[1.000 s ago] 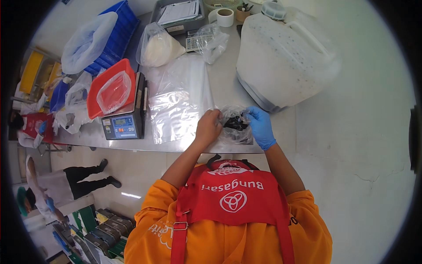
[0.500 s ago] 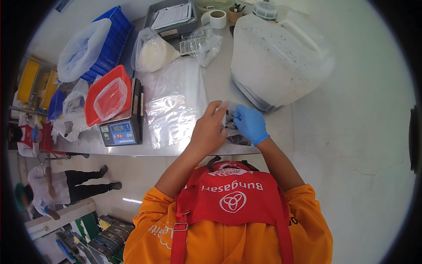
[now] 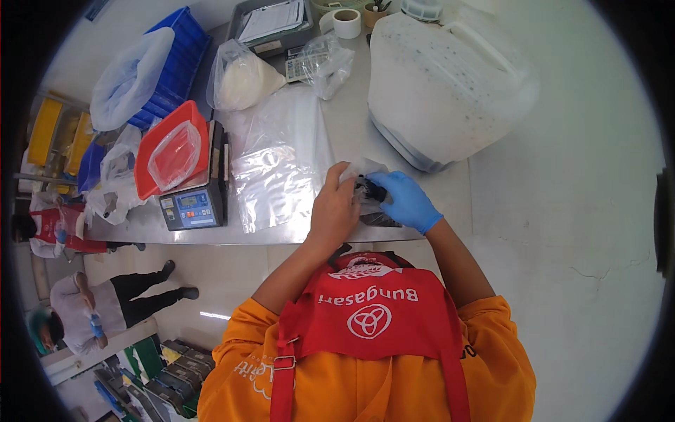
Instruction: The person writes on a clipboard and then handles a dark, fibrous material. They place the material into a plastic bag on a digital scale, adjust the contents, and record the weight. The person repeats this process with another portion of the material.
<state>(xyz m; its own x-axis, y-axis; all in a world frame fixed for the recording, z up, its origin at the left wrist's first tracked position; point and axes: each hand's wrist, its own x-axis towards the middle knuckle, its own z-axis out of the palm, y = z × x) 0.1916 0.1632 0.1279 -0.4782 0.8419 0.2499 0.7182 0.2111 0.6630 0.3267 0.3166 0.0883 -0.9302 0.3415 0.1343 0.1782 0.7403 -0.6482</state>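
Note:
At the front edge of the metal table, a small clear plastic bag (image 3: 367, 205) with something dark inside lies between my hands. My bare left hand (image 3: 335, 209) is closed on the bag's left side, thumb and fingers near its upper edge. My right hand (image 3: 410, 202), in a blue glove, reaches to the bag's upper part. Its fingers bend around a black item (image 3: 370, 188) at the bag's mouth; what that item is does not show clearly. Flat clear plastic bags (image 3: 281, 165) lie stacked just left of my left hand.
A large white jerrycan (image 3: 446, 91) stands at the right. To the left are a digital scale (image 3: 190, 205) with a red scoop (image 3: 169, 150) and a lined blue crate (image 3: 172, 70). A bag of pale powder (image 3: 242, 79) and a tape roll (image 3: 346, 24) sit farther back. Two people are beyond the left.
My right hand has moved slightly down and its fingers now surround the black item. My left hand has shifted a little along the bag. The person at lower left has changed posture.

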